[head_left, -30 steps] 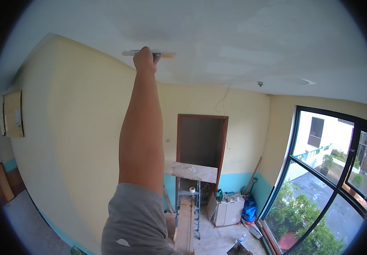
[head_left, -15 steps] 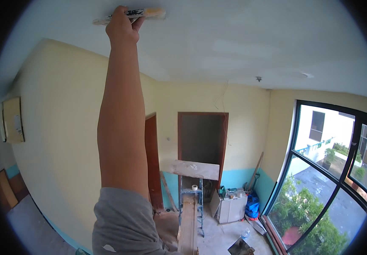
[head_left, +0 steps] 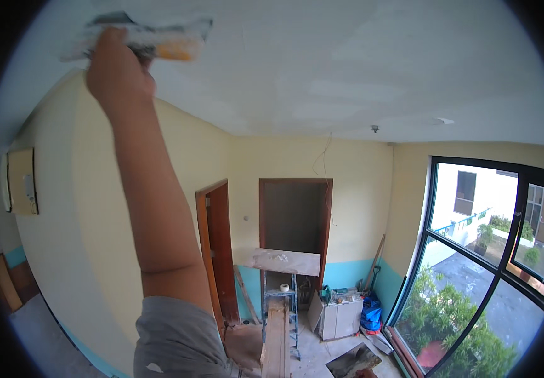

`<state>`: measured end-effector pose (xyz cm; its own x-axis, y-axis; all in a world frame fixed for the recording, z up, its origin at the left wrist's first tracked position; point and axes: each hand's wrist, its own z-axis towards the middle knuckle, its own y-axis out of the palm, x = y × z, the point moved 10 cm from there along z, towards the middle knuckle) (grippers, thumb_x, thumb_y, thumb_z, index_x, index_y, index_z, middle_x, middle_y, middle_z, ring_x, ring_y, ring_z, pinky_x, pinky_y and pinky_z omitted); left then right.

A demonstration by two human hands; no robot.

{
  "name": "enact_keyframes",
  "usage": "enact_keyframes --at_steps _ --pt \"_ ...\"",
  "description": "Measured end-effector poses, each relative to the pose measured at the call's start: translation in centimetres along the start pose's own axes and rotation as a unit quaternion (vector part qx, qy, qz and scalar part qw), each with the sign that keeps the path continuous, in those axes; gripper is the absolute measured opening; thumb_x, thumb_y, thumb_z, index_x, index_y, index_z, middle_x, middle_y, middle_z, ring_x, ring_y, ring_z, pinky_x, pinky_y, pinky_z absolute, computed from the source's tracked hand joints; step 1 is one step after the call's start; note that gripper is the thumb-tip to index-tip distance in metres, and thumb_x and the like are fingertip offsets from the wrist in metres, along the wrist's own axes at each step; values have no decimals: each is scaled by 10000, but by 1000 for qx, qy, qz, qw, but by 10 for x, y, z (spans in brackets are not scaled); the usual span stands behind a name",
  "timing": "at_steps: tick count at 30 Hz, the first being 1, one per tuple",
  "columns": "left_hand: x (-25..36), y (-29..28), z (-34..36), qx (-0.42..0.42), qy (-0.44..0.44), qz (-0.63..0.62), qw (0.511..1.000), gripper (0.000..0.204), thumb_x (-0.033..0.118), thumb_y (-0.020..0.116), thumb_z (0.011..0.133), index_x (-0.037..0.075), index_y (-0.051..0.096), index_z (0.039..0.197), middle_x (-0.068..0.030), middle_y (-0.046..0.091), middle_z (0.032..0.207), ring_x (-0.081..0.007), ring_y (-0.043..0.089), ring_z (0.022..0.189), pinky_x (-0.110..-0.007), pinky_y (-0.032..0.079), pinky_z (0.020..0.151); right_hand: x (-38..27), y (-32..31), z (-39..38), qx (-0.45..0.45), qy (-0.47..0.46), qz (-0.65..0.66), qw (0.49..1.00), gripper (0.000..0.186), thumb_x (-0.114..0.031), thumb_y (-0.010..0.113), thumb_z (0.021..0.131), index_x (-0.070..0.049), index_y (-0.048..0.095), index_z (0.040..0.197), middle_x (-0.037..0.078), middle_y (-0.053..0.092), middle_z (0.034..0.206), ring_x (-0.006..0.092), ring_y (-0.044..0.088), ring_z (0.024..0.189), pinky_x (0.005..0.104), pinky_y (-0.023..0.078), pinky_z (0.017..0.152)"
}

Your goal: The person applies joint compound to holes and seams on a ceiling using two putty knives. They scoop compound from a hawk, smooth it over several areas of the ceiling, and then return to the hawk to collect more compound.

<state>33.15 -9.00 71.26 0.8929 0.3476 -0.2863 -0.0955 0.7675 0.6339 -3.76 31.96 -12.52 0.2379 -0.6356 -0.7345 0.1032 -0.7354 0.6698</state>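
Left hand (head_left: 119, 70) up high, fingers closed round a wide flat trowel (head_left: 162, 39). Trowel is upper left, close under the white ceiling (head_left: 347, 69); contact with it: can't tell. Blade whitish and smeared, dark corners, orange patch right of the fingers; blurred, and partly hidden by the hand.

Right hand (head_left: 366, 373): just a sliver at the bottom edge, against a dark square plate (head_left: 347, 362) with a tan smear; grip can't be told.

Left arm (head_left: 158, 201), grey sleeve (head_left: 174, 334), cuts across the cream wall (head_left: 77, 189) and covers part of it. Beyond: brown door (head_left: 220, 252) just right of the arm, blue ladder (head_left: 296, 315) with a pale board (head_left: 284, 261) above, white roll (head_left: 284, 288) below that, long plank (head_left: 276, 337) running toward the camera. Right of ladder: pale box (head_left: 340, 320) with tools on top, blue bag (head_left: 371, 314) beside it, large dark-framed window (head_left: 524, 217).
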Motion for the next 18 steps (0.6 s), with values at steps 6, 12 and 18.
enact_keyframes --at_steps 6,12,18 --pt "-198 -30 -41 -26 -186 211 959 390 178 547 837 -31 498 1163 -147 588 1066 -231 613 886 -355 545 690 -19 21 -28 13 -21 39 999 117 -100 522 849 2 566 812 93 540 717 222 524 668 352 460 602" --pt "-333 -25 -79 46 -375 25 925 397 148 535 848 -34 442 1188 -139 535 1138 -255 591 941 -358 560 685 -34 -3 -41 45 -143 -193 970 122 -89 518 853 -40 525 741 61 480 659 185 470 600 329 431 549" --pt "-374 -7 -68 68 -378 -72 921 380 126 562 850 -45 450 1171 -144 526 1129 -252 586 961 -354 578 726 -6 -112 -44 112 -114 -215 963 139 -157 529 900 -27 577 913 72 587 797 179 546 719 346 479 641"
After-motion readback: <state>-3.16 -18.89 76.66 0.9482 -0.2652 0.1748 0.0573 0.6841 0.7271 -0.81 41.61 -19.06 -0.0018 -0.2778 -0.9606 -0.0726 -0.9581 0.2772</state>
